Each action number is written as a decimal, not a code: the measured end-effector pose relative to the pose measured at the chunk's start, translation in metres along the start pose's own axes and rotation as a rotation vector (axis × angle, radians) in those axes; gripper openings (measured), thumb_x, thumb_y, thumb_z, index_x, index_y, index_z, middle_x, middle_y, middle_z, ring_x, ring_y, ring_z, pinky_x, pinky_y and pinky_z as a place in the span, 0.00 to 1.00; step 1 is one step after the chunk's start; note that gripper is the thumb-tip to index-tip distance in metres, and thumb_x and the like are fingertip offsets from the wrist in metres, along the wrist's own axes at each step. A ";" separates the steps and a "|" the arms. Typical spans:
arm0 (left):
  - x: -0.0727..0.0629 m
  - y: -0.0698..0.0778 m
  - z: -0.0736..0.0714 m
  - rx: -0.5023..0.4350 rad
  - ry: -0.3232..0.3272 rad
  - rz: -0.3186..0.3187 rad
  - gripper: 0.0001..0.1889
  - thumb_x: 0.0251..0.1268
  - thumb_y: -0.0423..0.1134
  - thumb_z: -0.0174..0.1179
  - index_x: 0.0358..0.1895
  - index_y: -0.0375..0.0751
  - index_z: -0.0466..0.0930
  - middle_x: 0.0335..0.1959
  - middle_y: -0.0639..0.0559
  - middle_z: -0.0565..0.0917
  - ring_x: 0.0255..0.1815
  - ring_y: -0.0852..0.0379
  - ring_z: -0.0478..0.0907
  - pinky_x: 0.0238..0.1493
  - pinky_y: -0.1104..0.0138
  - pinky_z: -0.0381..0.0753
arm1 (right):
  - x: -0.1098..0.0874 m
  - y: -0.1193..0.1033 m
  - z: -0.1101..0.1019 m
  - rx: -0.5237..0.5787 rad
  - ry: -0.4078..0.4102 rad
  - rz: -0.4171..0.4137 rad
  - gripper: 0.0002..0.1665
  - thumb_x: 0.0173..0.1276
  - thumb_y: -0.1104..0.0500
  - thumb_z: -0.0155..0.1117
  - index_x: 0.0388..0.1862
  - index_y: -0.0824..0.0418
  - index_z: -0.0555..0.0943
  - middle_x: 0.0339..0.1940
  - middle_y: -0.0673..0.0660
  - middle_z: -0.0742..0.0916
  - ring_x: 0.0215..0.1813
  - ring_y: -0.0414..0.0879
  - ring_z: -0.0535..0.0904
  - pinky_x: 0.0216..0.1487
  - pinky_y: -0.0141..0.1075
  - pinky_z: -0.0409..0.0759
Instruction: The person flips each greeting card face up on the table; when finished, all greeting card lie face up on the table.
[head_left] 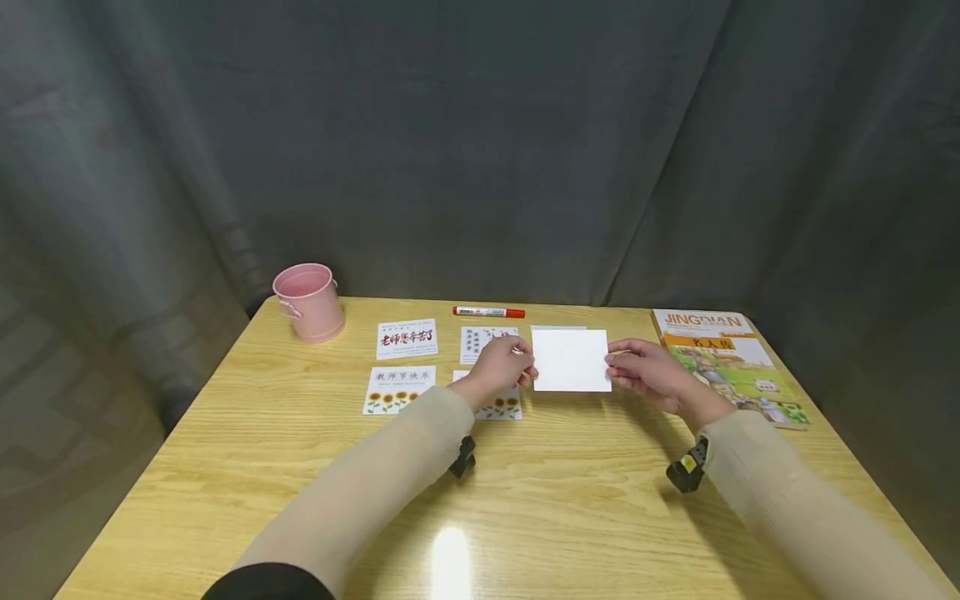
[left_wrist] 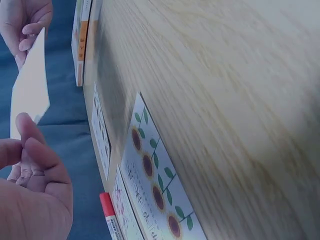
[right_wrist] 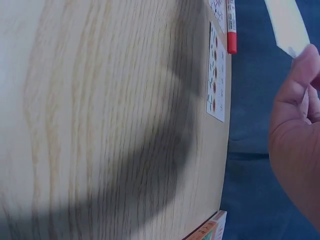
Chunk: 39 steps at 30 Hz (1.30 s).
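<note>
A blank white card (head_left: 572, 361) is held up above the table, its plain side facing the head camera. My left hand (head_left: 500, 367) pinches its left edge between thumb and fingers. At the opposite edge my right hand (head_left: 651, 374) grips it the same way. In the left wrist view the card (left_wrist: 31, 90) spans between both hands. Behind it in the head view, another card (head_left: 558, 327) on the table shows only its top strip. Partly covered by my left hand are a card with red writing (head_left: 480, 342) and a sunflower card (head_left: 504, 407).
Two more printed cards lie to the left, one with bold red characters (head_left: 407, 339) and one with sunflowers (head_left: 400, 389). A red marker (head_left: 489, 312) lies near the back edge. At back left stands a pink bucket (head_left: 311, 312); books (head_left: 723, 367) are stacked on the right.
</note>
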<state>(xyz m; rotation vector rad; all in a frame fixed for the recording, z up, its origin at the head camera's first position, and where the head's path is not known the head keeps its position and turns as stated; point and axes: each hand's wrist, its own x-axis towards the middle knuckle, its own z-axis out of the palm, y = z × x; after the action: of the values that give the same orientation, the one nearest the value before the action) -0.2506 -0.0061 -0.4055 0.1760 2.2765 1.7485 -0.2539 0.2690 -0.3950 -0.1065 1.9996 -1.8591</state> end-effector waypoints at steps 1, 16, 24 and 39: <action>0.001 0.000 0.000 -0.023 0.000 -0.008 0.06 0.80 0.30 0.51 0.47 0.33 0.77 0.29 0.46 0.86 0.37 0.37 0.85 0.36 0.60 0.82 | 0.000 0.000 0.000 0.028 -0.005 -0.002 0.11 0.82 0.66 0.53 0.58 0.69 0.70 0.36 0.52 0.85 0.37 0.37 0.85 0.40 0.28 0.85; 0.000 0.000 0.000 -0.167 0.029 0.029 0.08 0.77 0.30 0.55 0.51 0.30 0.79 0.40 0.41 0.86 0.46 0.40 0.85 0.54 0.49 0.83 | 0.000 0.001 0.005 0.014 0.072 -0.065 0.25 0.81 0.63 0.57 0.70 0.72 0.65 0.54 0.52 0.80 0.47 0.36 0.81 0.47 0.27 0.82; 0.000 -0.002 0.001 -0.170 0.014 -0.012 0.22 0.71 0.27 0.56 0.67 0.30 0.69 0.35 0.45 0.84 0.39 0.41 0.84 0.47 0.54 0.85 | 0.001 0.001 0.009 -0.105 0.074 -0.050 0.22 0.80 0.61 0.58 0.64 0.75 0.71 0.43 0.48 0.84 0.42 0.37 0.82 0.43 0.29 0.83; -0.007 0.007 0.008 0.321 -0.249 0.193 0.07 0.76 0.36 0.59 0.49 0.41 0.86 0.29 0.53 0.74 0.26 0.60 0.66 0.29 0.69 0.69 | 0.005 -0.002 0.032 -0.390 -0.288 -0.141 0.13 0.79 0.67 0.57 0.54 0.77 0.78 0.44 0.57 0.86 0.48 0.45 0.82 0.54 0.35 0.81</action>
<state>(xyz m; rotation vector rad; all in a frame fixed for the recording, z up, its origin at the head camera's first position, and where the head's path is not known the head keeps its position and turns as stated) -0.2425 0.0018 -0.3997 0.6567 2.3981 1.3374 -0.2477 0.2369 -0.3949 -0.6039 2.1586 -1.4074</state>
